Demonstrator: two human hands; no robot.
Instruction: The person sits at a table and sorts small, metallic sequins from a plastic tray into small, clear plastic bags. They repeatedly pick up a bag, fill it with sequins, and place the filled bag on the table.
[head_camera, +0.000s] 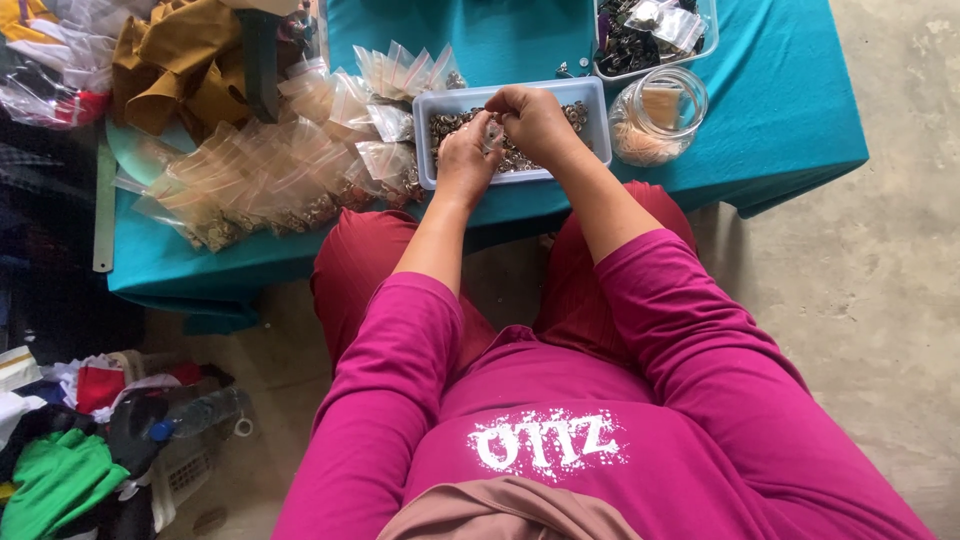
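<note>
My left hand (466, 152) and my right hand (531, 121) meet over a white rectangular tray (427, 140) filled with small metal pieces. Between the fingertips of both hands is a small clear plastic bag (493, 132), pinched from both sides. The tray stands on a low table under a teal cloth (500, 40). To the left of the tray lies a heap of small clear bags (290, 170), many with metal pieces inside.
A clear glass jar (658, 115) stands right of the tray. A second clear tray (655, 35) of dark parts sits behind it. Mustard fabric (185, 60) lies at the back left. Clothes, a plastic bottle (200, 412) and a basket are on the floor at lower left.
</note>
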